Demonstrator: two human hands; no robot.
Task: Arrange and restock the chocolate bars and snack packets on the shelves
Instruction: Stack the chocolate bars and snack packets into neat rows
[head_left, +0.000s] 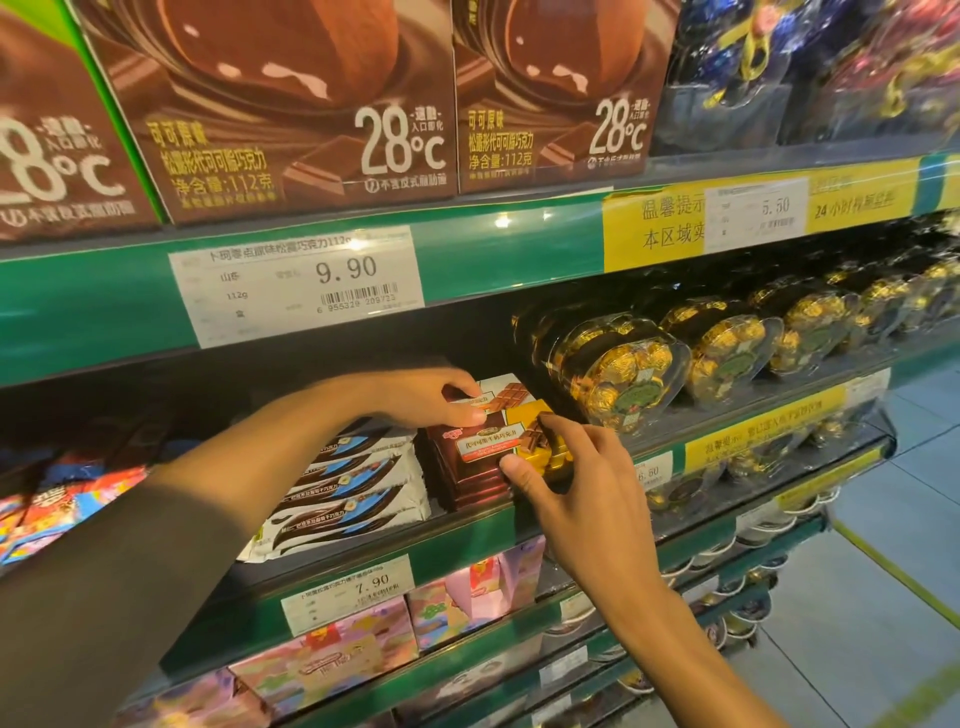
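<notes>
A stack of dark red and gold chocolate bars (470, 467) lies on the middle shelf (467, 540). My left hand (431, 397) reaches in from the left and pinches the top bar (506, 397), which has a white label with a chocolate picture. My right hand (576, 467) comes from the lower right and grips the front right corner of the stack, thumb on the dark red face, fingers on the gold side. To the left sit white and brown snack packets (353, 488), stacked flat.
Clear tubs of gold-foil chocolates (618, 371) line the same shelf to the right. Brown truffle boxes (291, 104) stand on the shelf above, over a 9.90 price tag (296, 283). Pastel boxes (332, 660) fill the shelf below. Tiled floor (883, 571) at right.
</notes>
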